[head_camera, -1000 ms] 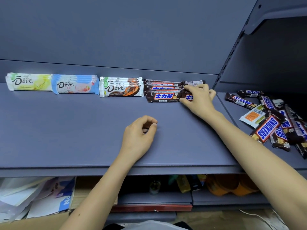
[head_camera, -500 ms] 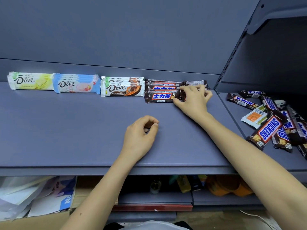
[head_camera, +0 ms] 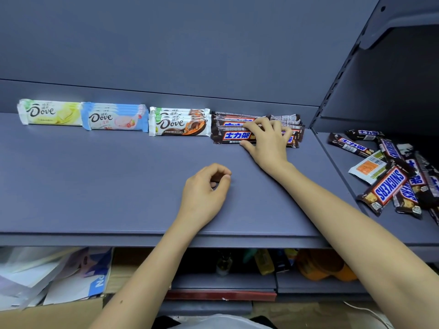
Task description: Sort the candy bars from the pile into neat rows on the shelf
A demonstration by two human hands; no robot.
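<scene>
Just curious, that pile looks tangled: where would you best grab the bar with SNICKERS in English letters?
Probably pinch the SNICKERS bar across its narrow width near the middle, coming from above. It lies flat, label up and slanted, over other bars in the pile, with its long edges exposed.

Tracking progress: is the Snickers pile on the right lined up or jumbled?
Jumbled. The Snickers pile lies at mixed angles, bars overlapping, one white wrapper among them.
</scene>
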